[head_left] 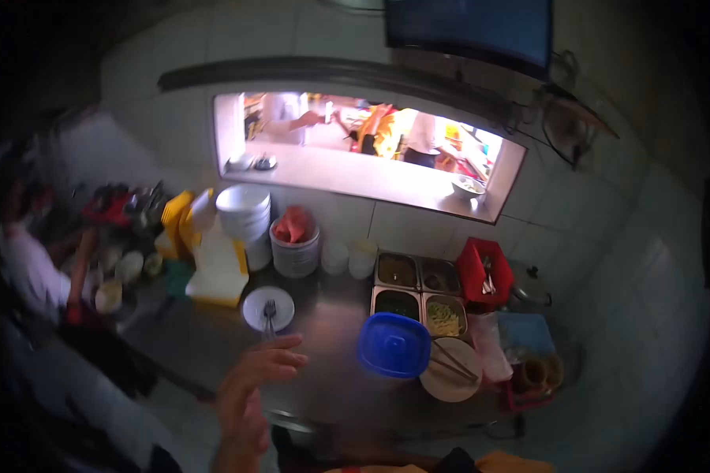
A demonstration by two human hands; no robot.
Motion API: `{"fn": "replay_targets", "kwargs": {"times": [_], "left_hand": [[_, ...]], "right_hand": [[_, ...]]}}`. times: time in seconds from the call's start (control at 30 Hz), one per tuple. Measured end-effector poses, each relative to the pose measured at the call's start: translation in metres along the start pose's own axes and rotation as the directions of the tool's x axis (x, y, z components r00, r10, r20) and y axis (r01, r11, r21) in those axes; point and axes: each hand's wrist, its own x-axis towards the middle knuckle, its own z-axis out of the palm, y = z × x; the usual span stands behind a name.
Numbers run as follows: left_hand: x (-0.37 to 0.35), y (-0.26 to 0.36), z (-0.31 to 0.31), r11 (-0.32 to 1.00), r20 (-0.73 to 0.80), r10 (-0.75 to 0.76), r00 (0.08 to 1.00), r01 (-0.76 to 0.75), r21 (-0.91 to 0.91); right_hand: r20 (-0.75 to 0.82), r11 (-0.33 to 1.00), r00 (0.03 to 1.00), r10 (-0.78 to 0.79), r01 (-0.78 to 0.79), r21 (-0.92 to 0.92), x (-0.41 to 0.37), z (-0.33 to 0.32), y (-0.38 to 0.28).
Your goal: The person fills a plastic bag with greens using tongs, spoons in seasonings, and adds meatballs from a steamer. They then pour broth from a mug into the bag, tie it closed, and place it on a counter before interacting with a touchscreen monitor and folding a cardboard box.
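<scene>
My left hand [248,386] is raised over the near side of the metal counter [323,386], fingers stretched out to the right and holding nothing. Just beyond its fingertips, a small white plate [255,306] lies on the counter with a fork [270,311] in it, the handle pointing back at my hand. Farther right stands a blue plastic bowl [394,344]. Beside that bowl, a pair of chopsticks [456,360] rests across a round pale plate [450,386]. My right hand does not show.
Stacked white bowls [243,201] and a white tub [295,256] line the wall. Metal food trays [397,270] sit near a red cutlery box [473,264]. A yellow-and-white stand [213,272] is at left, beyond it a person [35,260]. People move behind the serving hatch [331,169].
</scene>
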Motion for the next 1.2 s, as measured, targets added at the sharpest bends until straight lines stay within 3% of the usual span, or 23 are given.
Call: {"fn": "replay_targets", "kwargs": {"times": [0.03,0.1,0.13,0.2,0.23,0.3,0.33,0.4,0.43,0.5,0.7,0.8,0.87,0.9,0.93,0.97,1.0,1.07,1.1,1.17,1.2], "left_hand": [[0.011,0.038,0.004,0.967,0.096,0.133,0.986,-0.15,0.207],[0.025,0.094,0.002,0.769,0.35,0.358,0.866,-0.486,0.416],[0.012,0.122,0.013,0.774,0.309,0.331,0.892,-0.444,0.452],[-0.003,0.177,0.052,0.712,0.185,0.193,0.964,-0.267,0.649],[-0.007,0.198,0.068,0.664,0.131,0.143,0.981,-0.193,0.722],[-0.016,0.218,0.08,0.601,0.065,0.101,0.993,-0.113,0.791],[-0.024,0.223,0.078,0.609,0.07,0.125,0.99,-0.132,0.782],[-0.043,0.229,0.068,0.623,0.056,0.142,0.988,-0.133,0.771],[-0.053,0.235,0.063,0.631,0.055,0.15,0.987,-0.138,0.763],[-0.073,0.247,0.051,0.66,0.064,0.171,0.983,-0.162,0.734],[-0.159,0.303,-0.012,0.811,0.161,0.317,0.935,-0.355,0.465],[-0.226,0.331,-0.053,0.862,0.22,0.425,0.878,-0.467,0.198],[-0.276,0.336,-0.072,0.883,0.18,0.438,0.88,-0.459,0.095],[-0.301,0.325,-0.067,0.899,-0.144,0.308,0.94,-0.239,0.367],[-0.326,0.309,-0.058,0.836,-0.478,0.221,0.85,0.088,0.542],[-0.332,0.299,-0.061,0.917,-0.528,-0.013,0.849,0.221,0.333],[-0.356,0.284,-0.069,0.848,-0.601,-0.218,0.769,0.455,0.273],[-0.432,0.246,-0.08,0.523,-0.666,-0.497,0.556,0.804,0.281],[-0.495,0.22,-0.079,0.315,-0.723,-0.516,0.46,0.887,0.338],[-0.613,0.206,-0.063,-0.089,-0.676,-0.644,0.359,0.842,0.532],[-0.676,0.206,-0.049,-0.186,-0.715,-0.666,0.212,0.881,0.435]], "right_hand": [[0.048,0.999,0.998,0.037,-0.036,-0.027,-0.016,-0.007,0.001],[0.274,0.961,0.948,0.164,-0.091,-0.261,-0.037,-0.031,-0.02],[0.312,0.952,0.928,0.203,-0.113,-0.283,-0.046,-0.04,-0.02],[0.691,0.975,0.705,0.157,0.001,-0.222,-0.038,-0.052,0.005],[0.703,0.974,0.693,0.161,0.001,-0.224,-0.038,-0.05,0.015],[0.622,0.87,0.773,0.122,0.218,-0.442,-0.042,-0.048,0.05],[0.621,0.868,0.775,0.116,0.225,-0.443,-0.036,-0.049,0.068],[0.519,0.7,0.757,0.397,0.116,-0.705,-0.029,-0.035,0.072],[0.465,0.676,0.766,0.444,0.054,-0.735,-0.036,-0.041,0.073],[0.351,0.619,0.771,0.532,-0.071,-0.782,-0.059,-0.046,-0.011],[0.318,0.449,0.798,0.512,0.067,-0.891,-0.111,-0.048,0.15],[0.301,0.402,0.786,0.54,0.073,-0.913,-0.14,-0.003,0.096],[0.166,0.427,0.793,0.587,-0.128,-0.895,-0.173,0.027,0.092],[0.181,0.421,0.777,0.603,-0.117,-0.9,-0.186,0.043,0.078],[0.086,0.376,0.792,0.604,-0.188,-0.907,-0.199,0.071,0.049],[0.006,0.33,0.795,0.606,-0.245,-0.912,-0.211,0.095,0.027],[0.058,0.371,0.817,0.574,-0.197,-0.908,-0.215,0.108,0.03],[0.188,0.526,0.85,0.491,-0.117,-0.842,-0.221,0.127,0.013],[0.231,0.534,0.86,0.455,-0.056,-0.844,-0.22,0.133,0.008],[0.252,0.545,0.855,0.453,-0.042,-0.837,-0.221,0.137,0.022],[0.273,0.587,0.859,0.434,-0.039,-0.809,-0.218,0.137,0.025]]}}
